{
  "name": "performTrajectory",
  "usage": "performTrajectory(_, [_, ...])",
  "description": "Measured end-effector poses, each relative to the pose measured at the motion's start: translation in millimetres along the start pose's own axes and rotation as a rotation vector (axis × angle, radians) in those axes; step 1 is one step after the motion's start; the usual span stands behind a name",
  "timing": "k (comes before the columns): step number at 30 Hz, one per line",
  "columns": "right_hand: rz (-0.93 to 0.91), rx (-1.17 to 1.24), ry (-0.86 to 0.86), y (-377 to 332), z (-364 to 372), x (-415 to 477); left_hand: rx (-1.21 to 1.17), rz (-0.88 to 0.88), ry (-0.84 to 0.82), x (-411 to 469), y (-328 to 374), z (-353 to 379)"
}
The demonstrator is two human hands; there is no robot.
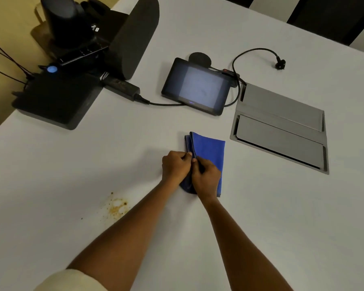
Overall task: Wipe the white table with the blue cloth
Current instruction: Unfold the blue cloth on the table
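Both hands are on the folded blue cloth, centre frame on the white counter: left hand pinching its left edge, right hand closed on the same fold just beside it. A brown spill sits lower left, untouched. A tablet stands above.

Both bare forearms reached forward and converged near the middle of the view. The left hand was curled into a loose fist, knuckles up, its fingertips pinching at the inner side. The right hand lay just beside it, touching, fingers bent and closed downward. A pale rolled sleeve showed on the left arm.
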State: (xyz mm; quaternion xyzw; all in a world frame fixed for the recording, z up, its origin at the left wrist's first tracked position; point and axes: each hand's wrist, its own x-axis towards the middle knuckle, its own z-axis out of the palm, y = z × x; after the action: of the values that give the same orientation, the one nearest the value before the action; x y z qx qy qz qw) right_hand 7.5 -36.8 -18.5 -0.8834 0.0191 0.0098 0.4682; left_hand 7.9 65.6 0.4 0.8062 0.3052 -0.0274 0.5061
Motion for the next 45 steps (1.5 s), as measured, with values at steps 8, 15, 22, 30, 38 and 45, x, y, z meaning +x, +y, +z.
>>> performTrajectory(8, [0.061,0.115,-0.045,2.1,-16.0,5.2,0.013,0.001,0.002,-3.5,5.1,7.0])
performTrajectory(15, [0.026,0.248,-0.052,-33.5,-3.0,-13.3,-0.056,0.094,0.133,-11.1,-16.4,-53.4])
performTrajectory(22, [0.016,0.311,0.043,-80.4,9.7,-30.9,-0.154,0.034,0.210,-11.3,-26.7,-178.4])
performTrajectory(30, [0.144,0.234,0.025,-99.7,12.3,-29.8,-0.322,-0.112,0.174,-8.9,-56.1,-263.1])
performTrajectory(38, [0.315,-0.054,-0.076,-69.9,32.4,-43.1,0.214,-0.035,0.185,-8.8,-98.8,-234.4])
performTrajectory(45, [0.655,0.295,-0.157,-44.1,29.2,-41.7,-0.576,-0.570,0.127,4.2,-119.2,-237.1])
